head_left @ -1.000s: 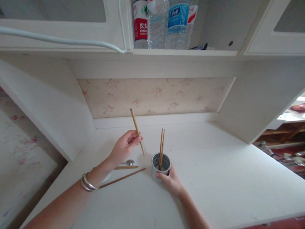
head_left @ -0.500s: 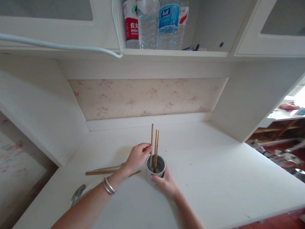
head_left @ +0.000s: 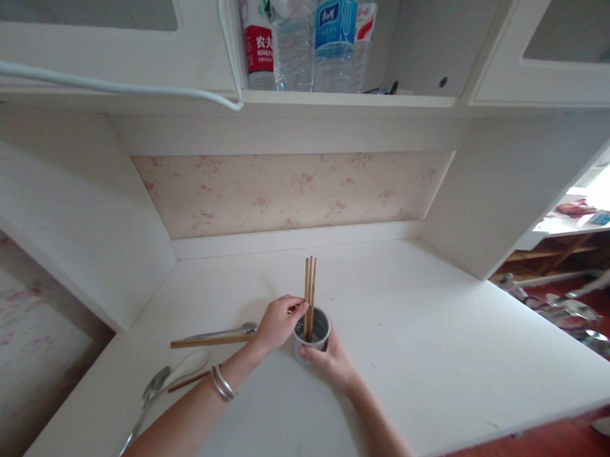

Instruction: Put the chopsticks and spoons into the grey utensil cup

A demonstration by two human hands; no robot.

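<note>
My left hand (head_left: 282, 319) pinches a chopstick (head_left: 306, 282) that stands upright in a grey metal cup (head_left: 301, 352). Two more chopsticks lean close beside it in the same cup. Around the cup's right side and front, my right hand (head_left: 333, 359) is closed, steadying it on the white counter. Left of the cup lie loose chopsticks (head_left: 205, 342) and a metal spoon (head_left: 249, 328), partly behind my left hand. Nearer to me are a white spoon (head_left: 190, 362), another metal spoon (head_left: 157, 382) and a chopstick (head_left: 187, 382) running under my left forearm.
The white counter (head_left: 406, 339) ends at its right and front edge above a red floor. Overhead, an open cabinet shelf (head_left: 349, 103) holds several plastic bottles (head_left: 334, 43). A white cable (head_left: 104, 85) hangs along the cabinet. Side panels border the counter.
The chopstick in my left hand has gone lower into the cup and moved right, close against the other two. My right hand stays on the cup.
</note>
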